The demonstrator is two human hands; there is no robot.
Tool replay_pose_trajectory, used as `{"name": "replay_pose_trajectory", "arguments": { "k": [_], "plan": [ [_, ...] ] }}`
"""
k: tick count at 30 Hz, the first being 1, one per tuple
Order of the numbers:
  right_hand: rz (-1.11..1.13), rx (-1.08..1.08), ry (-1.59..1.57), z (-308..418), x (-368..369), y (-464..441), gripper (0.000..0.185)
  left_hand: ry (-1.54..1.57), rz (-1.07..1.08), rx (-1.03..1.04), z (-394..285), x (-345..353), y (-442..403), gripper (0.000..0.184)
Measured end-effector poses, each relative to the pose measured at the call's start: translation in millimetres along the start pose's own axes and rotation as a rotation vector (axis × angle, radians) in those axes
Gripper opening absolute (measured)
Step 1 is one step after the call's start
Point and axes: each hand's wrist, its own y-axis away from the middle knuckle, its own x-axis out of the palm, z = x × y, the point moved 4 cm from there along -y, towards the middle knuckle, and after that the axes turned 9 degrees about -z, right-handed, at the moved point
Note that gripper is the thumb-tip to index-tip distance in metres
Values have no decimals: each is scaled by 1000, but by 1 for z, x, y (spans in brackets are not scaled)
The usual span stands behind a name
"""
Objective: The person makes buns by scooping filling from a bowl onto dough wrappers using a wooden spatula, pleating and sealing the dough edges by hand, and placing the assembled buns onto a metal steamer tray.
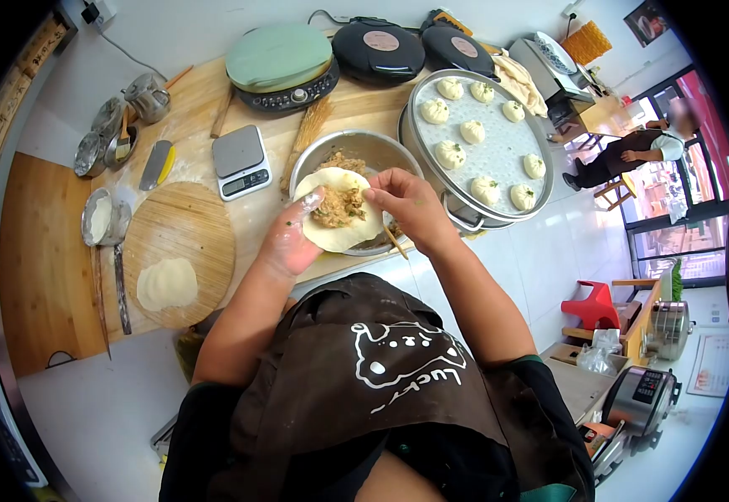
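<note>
Pinching a dough round point(341, 240) with fingers of left hand point(284, 240) and right hand point(417, 211), over the metal bowl point(388, 151). Could rip if tugged, or dump filling point(341, 207) if tipped, tbh.

The wall point(189, 25) is white. The floor point(498, 276) has pale, shiny tiles. On the right, bright light comes through a glass door point(691, 201) with a dark frame. A red stool point(590, 306) stands near a shelf point(639, 322). A picture point(646, 23) hangs far right.

a red stool point(590, 308) stands on the pale tiled floor point(498, 259).
</note>
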Motion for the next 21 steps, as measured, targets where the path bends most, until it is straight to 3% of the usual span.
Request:
{"name": "replay_pose_trajectory", "arguments": {
  "k": [7, 21],
  "plan": [
    [-127, -229, 331, 17, 3, 11, 18, -56, -185, 52, 9, 2, -3, 44],
    [-22, -119, 148, 15, -6, 11, 22, -118, -108, 8, 15, 15, 2, 42]
  ]
}}
